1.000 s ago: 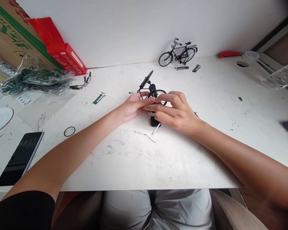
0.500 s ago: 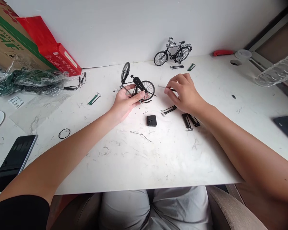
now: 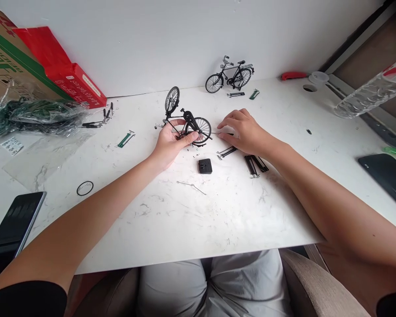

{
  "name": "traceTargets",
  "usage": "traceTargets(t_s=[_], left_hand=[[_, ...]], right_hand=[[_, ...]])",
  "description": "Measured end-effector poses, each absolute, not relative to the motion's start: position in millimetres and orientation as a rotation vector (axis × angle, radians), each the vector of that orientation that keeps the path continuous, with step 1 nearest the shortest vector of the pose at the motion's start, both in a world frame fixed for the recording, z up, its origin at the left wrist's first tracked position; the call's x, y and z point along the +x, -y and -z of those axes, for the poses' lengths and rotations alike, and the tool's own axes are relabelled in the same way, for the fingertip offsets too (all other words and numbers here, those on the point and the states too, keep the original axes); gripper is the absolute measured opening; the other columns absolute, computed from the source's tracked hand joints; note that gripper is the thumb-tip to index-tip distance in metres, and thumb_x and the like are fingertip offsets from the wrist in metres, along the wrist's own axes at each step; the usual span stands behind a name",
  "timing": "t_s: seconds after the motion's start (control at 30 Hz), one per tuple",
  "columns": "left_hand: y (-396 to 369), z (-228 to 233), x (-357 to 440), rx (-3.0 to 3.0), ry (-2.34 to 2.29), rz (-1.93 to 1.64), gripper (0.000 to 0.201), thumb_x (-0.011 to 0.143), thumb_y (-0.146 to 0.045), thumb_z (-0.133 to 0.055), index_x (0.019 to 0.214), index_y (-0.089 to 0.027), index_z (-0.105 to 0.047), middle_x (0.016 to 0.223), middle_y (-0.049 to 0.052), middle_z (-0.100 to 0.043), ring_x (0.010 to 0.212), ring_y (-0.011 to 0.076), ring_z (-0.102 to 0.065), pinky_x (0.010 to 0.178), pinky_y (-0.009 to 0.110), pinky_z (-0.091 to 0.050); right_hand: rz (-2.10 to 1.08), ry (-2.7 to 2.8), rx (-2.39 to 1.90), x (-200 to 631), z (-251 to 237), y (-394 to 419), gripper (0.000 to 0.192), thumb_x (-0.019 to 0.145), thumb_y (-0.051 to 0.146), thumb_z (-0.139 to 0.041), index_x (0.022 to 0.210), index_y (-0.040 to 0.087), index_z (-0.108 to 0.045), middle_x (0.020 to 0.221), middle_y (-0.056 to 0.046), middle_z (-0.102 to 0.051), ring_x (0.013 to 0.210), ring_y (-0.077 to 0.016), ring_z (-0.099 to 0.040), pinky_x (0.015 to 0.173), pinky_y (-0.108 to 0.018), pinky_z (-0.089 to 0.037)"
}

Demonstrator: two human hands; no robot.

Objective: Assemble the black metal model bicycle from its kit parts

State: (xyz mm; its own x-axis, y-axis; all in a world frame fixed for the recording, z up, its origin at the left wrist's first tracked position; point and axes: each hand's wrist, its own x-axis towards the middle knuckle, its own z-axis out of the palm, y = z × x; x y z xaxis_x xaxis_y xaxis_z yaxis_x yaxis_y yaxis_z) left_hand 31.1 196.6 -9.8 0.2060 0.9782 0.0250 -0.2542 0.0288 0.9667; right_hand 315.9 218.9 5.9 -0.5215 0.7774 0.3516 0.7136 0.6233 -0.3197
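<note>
Half-built model bicycle [image 3: 187, 123]: light, thin-spoked, likely fragile (hold by the frame, not the wheels); left hand [image 3: 170, 143] grip closed on its frame, right hand [image 3: 243, 131] pinching a thin pin on the counter [image 3: 218, 211].

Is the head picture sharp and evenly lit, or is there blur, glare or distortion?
Head view: soft, even light on the white table, faint shadows, no strong glare; the half-built model bicycle in the left hand looks sharp; the plastic bottle at the edge is stretched.
</note>
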Motion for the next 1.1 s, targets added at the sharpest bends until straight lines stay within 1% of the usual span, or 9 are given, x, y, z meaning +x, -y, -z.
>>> traceTargets(t_s=[0.1,0.2,0.4,0.53,0.6,0.73,0.83,0.97,1.1], left_hand=[[-197,10,32,1.098,-0.881,-1.165,0.074,0.071,-0.040,-0.103,0.124,-0.025,-0.053,0.106,0.004,-0.080,0.102,0.0262,-0.083,0.105,0.049,-0.061],[-197,10,32,1.088,-0.891,-1.157,0.073,0.072,-0.040,-0.103,0.123,-0.025,-0.053,0.106,0.004,-0.080,0.103,0.0264,-0.083,0.103,0.048,-0.062],[-197,11,32,1.102,-0.895,-1.183,0.071,0.072,-0.038,-0.102,0.122,-0.024,-0.053,0.104,0.005,-0.080,0.100,0.0256,-0.083,0.102,0.048,-0.062],[-196,11,33,1.108,-0.913,-1.182,0.071,0.074,-0.039,-0.101,0.123,-0.024,-0.052,0.106,0.006,-0.080,0.101,0.0262,-0.083,0.100,0.048,-0.063],[-196,10,33,1.119,-0.920,-1.175,0.070,0.075,-0.040,-0.100,0.123,-0.025,-0.052,0.106,0.006,-0.080,0.102,0.0266,-0.083,0.099,0.048,-0.064],[-195,10,34,1.131,-0.947,-1.174,0.069,0.076,-0.040,-0.100,0.125,-0.025,-0.052,0.107,0.005,-0.081,0.103,0.0266,-0.083,0.100,0.047,-0.064],[-195,10,34,1.125,-0.955,-1.177,0.069,0.076,-0.039,-0.100,0.125,-0.025,-0.053,0.107,0.006,-0.080,0.103,0.0271,-0.083,0.100,0.048,-0.064],[-194,10,34,1.136,-0.956,-1.183,0.070,0.075,-0.039,-0.100,0.126,-0.025,-0.054,0.108,0.006,-0.079,0.105,0.0278,-0.082,0.101,0.047,-0.064],[-194,11,33,1.142,-0.953,-1.185,0.072,0.073,-0.040,-0.102,0.125,-0.025,-0.055,0.108,0.006,-0.078,0.104,0.0274,-0.083,0.100,0.046,-0.063]], right_hand=[[-0.198,2.406,-1.236,328,-25,-218,0.034,0.105,0.051,-0.064,0.124,0.026,-0.079,0.122,-0.017,-0.070,0.117,-0.0391,-0.057,0.098,-0.060,-0.053],[-0.221,2.389,-1.259,337,-41,-219,0.035,0.106,0.055,-0.063,0.118,0.028,-0.081,0.116,-0.015,-0.073,0.113,-0.0367,-0.061,0.094,-0.055,-0.056],[-0.023,2.313,-1.096,338,-31,-209,0.024,0.106,0.044,-0.063,0.106,0.027,-0.080,0.095,-0.011,-0.076,0.098,-0.0330,-0.066,0.092,-0.055,-0.056],[0.032,2.120,-1.090,347,-24,-192,0.027,0.108,0.043,-0.062,0.094,0.024,-0.075,0.085,-0.009,-0.075,0.084,-0.0265,-0.064,0.078,-0.045,-0.054],[0.027,2.082,-1.107,349,-26,-187,0.031,0.108,0.046,-0.064,0.088,0.025,-0.074,0.080,-0.008,-0.074,0.079,-0.0255,-0.061,0.075,-0.044,-0.051],[-0.173,2.211,-1.076,340,-31,-177,0.037,0.108,0.058,-0.063,0.088,0.029,-0.076,0.084,-0.007,-0.075,0.085,-0.0280,-0.065,0.078,-0.046,-0.053],[-0.326,2.304,-1.027,329,-35,-169,0.042,0.109,0.061,-0.059,0.091,0.028,-0.078,0.086,-0.008,-0.076,0.089,-0.0300,-0.067,0.080,-0.048,-0.054],[-0.294,2.285,-1.064,334,-46,-165,0.041,0.110,0.059,-0.060,0.090,0.027,-0.076,0.086,-0.010,-0.076,0.088,-0.0292,-0.068,0.080,-0.047,-0.053],[-0.204,2.140,-1.225,358,-57,-170,0.044,0.108,0.064,-0.061,0.092,0.026,-0.077,0.086,-0.011,-0.078,0.078,-0.0263,-0.068,0.076,-0.045,-0.052]])
